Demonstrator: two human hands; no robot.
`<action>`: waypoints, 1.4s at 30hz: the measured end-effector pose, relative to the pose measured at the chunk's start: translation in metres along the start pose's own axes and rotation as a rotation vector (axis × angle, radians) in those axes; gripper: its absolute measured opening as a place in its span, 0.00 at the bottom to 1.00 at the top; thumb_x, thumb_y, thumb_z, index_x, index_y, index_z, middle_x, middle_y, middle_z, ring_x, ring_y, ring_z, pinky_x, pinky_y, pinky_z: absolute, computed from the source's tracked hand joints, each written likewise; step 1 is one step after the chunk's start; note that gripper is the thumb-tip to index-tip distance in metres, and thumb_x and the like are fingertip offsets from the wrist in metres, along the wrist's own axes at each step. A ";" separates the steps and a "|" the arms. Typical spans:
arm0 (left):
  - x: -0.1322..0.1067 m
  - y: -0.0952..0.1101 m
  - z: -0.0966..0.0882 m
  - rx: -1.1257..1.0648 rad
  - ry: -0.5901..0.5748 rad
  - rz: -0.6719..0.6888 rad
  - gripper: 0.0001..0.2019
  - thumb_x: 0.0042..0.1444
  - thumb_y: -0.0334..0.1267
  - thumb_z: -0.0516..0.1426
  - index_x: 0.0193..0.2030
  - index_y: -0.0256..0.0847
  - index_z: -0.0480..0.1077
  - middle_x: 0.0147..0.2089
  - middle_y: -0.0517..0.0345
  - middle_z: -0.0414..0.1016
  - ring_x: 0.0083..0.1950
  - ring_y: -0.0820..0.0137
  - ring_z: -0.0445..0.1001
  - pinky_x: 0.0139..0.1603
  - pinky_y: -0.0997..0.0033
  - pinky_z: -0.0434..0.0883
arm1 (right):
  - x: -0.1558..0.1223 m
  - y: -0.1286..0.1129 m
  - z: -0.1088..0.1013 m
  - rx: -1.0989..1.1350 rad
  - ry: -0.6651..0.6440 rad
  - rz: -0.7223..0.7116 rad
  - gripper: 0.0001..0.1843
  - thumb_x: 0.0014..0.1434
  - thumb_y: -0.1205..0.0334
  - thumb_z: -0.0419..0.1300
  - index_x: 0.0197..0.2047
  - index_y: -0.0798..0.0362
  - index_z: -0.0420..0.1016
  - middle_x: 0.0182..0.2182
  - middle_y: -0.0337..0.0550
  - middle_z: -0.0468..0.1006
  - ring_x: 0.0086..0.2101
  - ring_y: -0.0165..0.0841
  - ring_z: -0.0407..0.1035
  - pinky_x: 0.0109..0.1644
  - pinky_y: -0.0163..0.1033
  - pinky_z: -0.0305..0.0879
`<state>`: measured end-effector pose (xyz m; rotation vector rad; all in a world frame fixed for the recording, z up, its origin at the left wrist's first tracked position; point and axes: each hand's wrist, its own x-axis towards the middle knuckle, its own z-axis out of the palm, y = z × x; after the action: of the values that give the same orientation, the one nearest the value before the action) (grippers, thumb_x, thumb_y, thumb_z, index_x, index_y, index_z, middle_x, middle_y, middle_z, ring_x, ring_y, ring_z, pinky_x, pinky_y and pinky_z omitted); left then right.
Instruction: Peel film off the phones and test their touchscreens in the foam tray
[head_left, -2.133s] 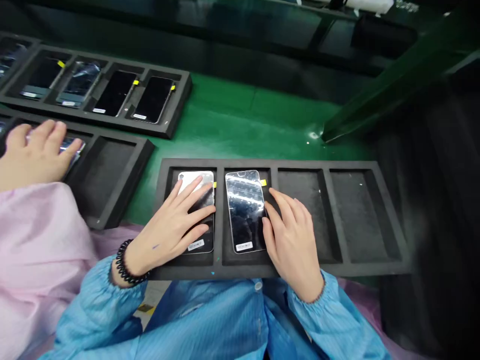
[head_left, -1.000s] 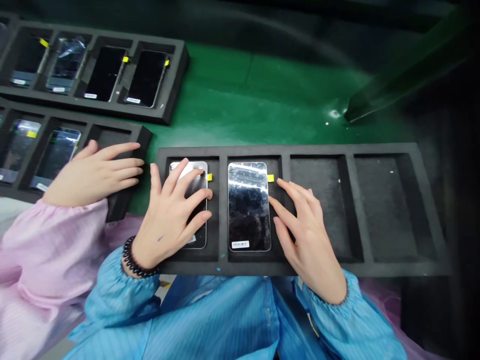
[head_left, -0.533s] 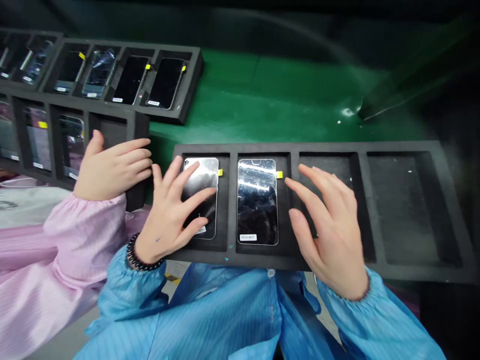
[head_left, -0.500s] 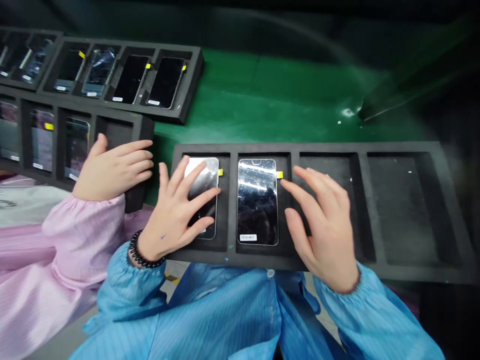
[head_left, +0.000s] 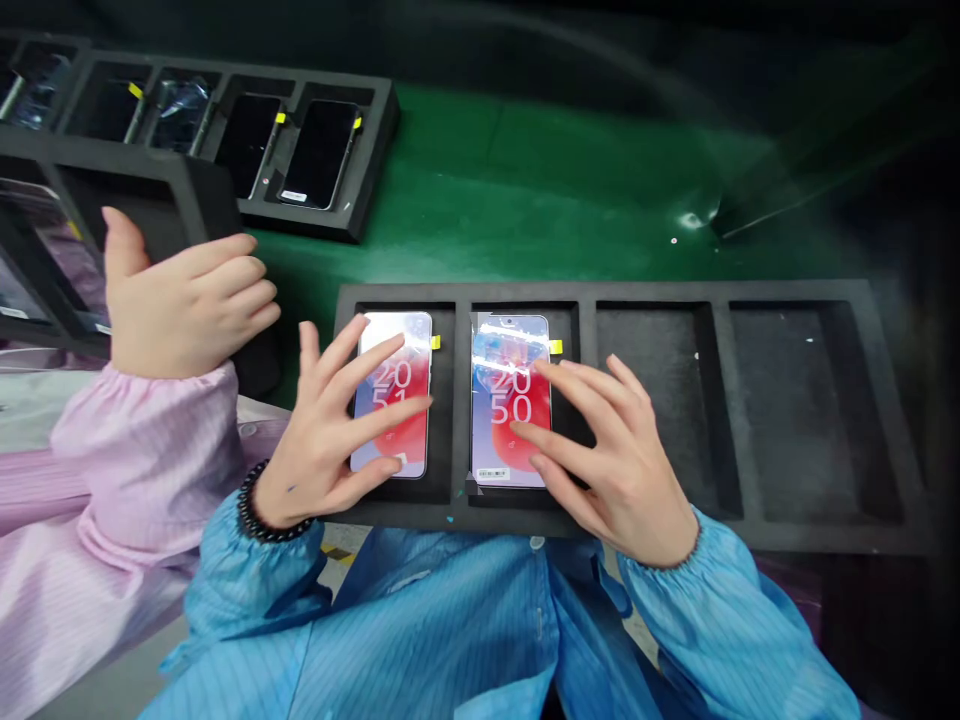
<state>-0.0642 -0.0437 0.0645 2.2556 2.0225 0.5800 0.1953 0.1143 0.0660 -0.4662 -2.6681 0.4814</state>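
A long black foam tray with four slots lies before me on the green belt. Its two left slots each hold a phone. The left phone and the second phone both show a lit screen with large digits and carry a small yellow tab. My left hand lies open with spread fingers across the left phone's screen. My right hand is open too, its fingertips resting on the second phone's screen. Both sleeves are blue.
A co-worker's hand in a pink sleeve grips another black tray at the left, tilted up. A farther tray holds several dark phones. The two right slots hold nothing. A green rail runs at the back right.
Both phone screens have lit up. My right hand moved left onto the second phone. The co-worker's tray has been tilted up and drawn left.
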 end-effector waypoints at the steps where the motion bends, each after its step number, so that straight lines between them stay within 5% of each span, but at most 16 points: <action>1: -0.007 -0.002 -0.002 -0.014 0.059 0.010 0.21 0.70 0.50 0.42 0.55 0.52 0.72 0.78 0.69 0.44 0.78 0.48 0.42 0.75 0.29 0.33 | 0.000 0.000 0.000 0.009 -0.015 -0.022 0.10 0.65 0.62 0.59 0.46 0.47 0.81 0.67 0.46 0.67 0.63 0.45 0.62 0.70 0.65 0.52; 4: -0.028 -0.010 -0.003 -0.027 0.136 -0.018 0.21 0.69 0.43 0.42 0.49 0.53 0.76 0.75 0.74 0.51 0.78 0.49 0.41 0.75 0.30 0.31 | 0.001 0.000 0.000 0.024 -0.027 -0.057 0.09 0.65 0.61 0.59 0.44 0.45 0.81 0.66 0.42 0.67 0.62 0.44 0.63 0.71 0.67 0.50; 7: -0.036 -0.019 0.001 -0.014 0.042 -0.052 0.20 0.68 0.40 0.44 0.54 0.54 0.76 0.76 0.72 0.49 0.78 0.47 0.38 0.74 0.29 0.30 | 0.002 0.001 0.004 -0.004 -0.054 -0.039 0.09 0.66 0.59 0.59 0.43 0.46 0.81 0.66 0.44 0.68 0.63 0.45 0.62 0.71 0.68 0.48; 10: -0.030 -0.024 0.005 0.020 -0.003 -0.194 0.23 0.71 0.45 0.41 0.65 0.53 0.67 0.78 0.65 0.41 0.78 0.45 0.37 0.75 0.31 0.31 | 0.003 0.003 0.010 -0.127 -0.095 0.099 0.18 0.69 0.54 0.53 0.56 0.52 0.75 0.67 0.54 0.65 0.65 0.49 0.58 0.70 0.70 0.47; 14: -0.010 -0.022 0.008 0.008 0.088 -0.358 0.29 0.71 0.54 0.33 0.72 0.52 0.57 0.79 0.66 0.38 0.78 0.47 0.37 0.77 0.39 0.34 | 0.002 0.005 0.007 -0.187 -0.041 0.204 0.27 0.71 0.53 0.48 0.68 0.57 0.60 0.70 0.61 0.57 0.68 0.52 0.52 0.71 0.69 0.46; 22: 0.004 -0.023 0.019 -0.049 0.175 -0.316 0.27 0.72 0.52 0.34 0.70 0.54 0.59 0.77 0.55 0.44 0.78 0.48 0.38 0.74 0.29 0.34 | 0.022 0.005 -0.035 -0.193 0.027 0.186 0.22 0.70 0.57 0.50 0.63 0.54 0.67 0.65 0.55 0.65 0.65 0.49 0.59 0.70 0.61 0.52; 26: 0.000 -0.022 0.019 -0.046 0.171 -0.314 0.25 0.72 0.48 0.36 0.69 0.55 0.60 0.78 0.62 0.42 0.78 0.46 0.39 0.75 0.32 0.33 | 0.032 0.011 -0.021 -0.247 0.102 0.134 0.17 0.69 0.60 0.52 0.57 0.52 0.73 0.64 0.55 0.67 0.63 0.47 0.62 0.70 0.62 0.52; 33: -0.006 -0.021 0.019 -0.041 0.264 -0.315 0.24 0.71 0.46 0.39 0.69 0.68 0.58 0.77 0.72 0.46 0.78 0.48 0.41 0.74 0.26 0.33 | 0.037 0.013 0.001 -0.264 -0.076 0.123 0.18 0.71 0.56 0.51 0.59 0.48 0.72 0.69 0.54 0.59 0.66 0.46 0.56 0.71 0.66 0.47; 38: -0.005 -0.021 0.021 -0.038 0.222 -0.304 0.25 0.71 0.53 0.37 0.71 0.62 0.57 0.78 0.64 0.43 0.78 0.43 0.40 0.72 0.24 0.32 | 0.041 0.012 0.004 -0.285 -0.191 0.080 0.20 0.71 0.54 0.50 0.62 0.48 0.69 0.71 0.55 0.56 0.67 0.46 0.55 0.71 0.68 0.43; 42: -0.002 -0.023 0.022 -0.048 0.103 -0.301 0.26 0.71 0.54 0.39 0.71 0.57 0.58 0.79 0.58 0.39 0.78 0.42 0.35 0.71 0.23 0.29 | 0.039 0.016 0.005 -0.272 -0.146 0.072 0.22 0.71 0.56 0.50 0.65 0.51 0.65 0.70 0.58 0.56 0.67 0.48 0.55 0.71 0.68 0.45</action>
<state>-0.0795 -0.0382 0.0374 1.8784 2.3079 0.7180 0.1636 0.1417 0.0676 -0.6289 -2.8804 0.1766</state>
